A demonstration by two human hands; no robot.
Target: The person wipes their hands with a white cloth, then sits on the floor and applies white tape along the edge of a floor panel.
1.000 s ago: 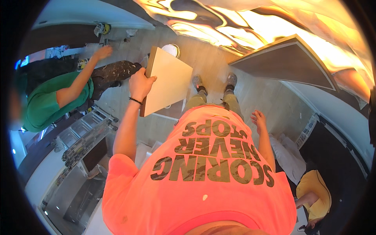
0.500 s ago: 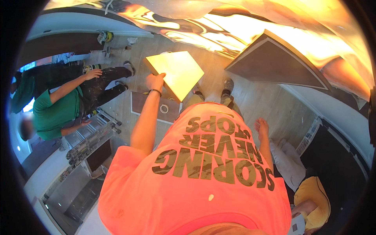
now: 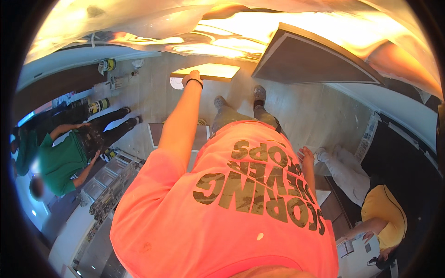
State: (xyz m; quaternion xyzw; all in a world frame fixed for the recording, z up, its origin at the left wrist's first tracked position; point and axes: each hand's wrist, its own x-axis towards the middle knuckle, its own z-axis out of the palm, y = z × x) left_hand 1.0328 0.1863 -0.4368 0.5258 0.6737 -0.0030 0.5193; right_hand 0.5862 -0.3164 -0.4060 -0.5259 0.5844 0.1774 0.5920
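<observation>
I stand on a pale wood floor in an orange printed shirt, looking down at my shoes [image 3: 238, 97]. My left hand [image 3: 191, 78], a dark band on its wrist, is stretched out ahead and grips the near edge of a flat light wooden board [image 3: 206, 72], held level above the floor. My right hand [image 3: 306, 155] hangs by my hip with its fingers loosely apart and nothing in it.
A large dark panel with a wooden rim [image 3: 308, 58] leans ahead on the right. A dark flat panel [image 3: 160, 134] lies on the floor by my left leg. A person in green [image 3: 58, 162] sits at left beside a metal rack [image 3: 111, 185]. A person in yellow [image 3: 382, 211] crouches at right.
My left arm has stretched forward and the board has tipped from facing me to lying flat, farther from my body. The person in green has shifted lower left in view.
</observation>
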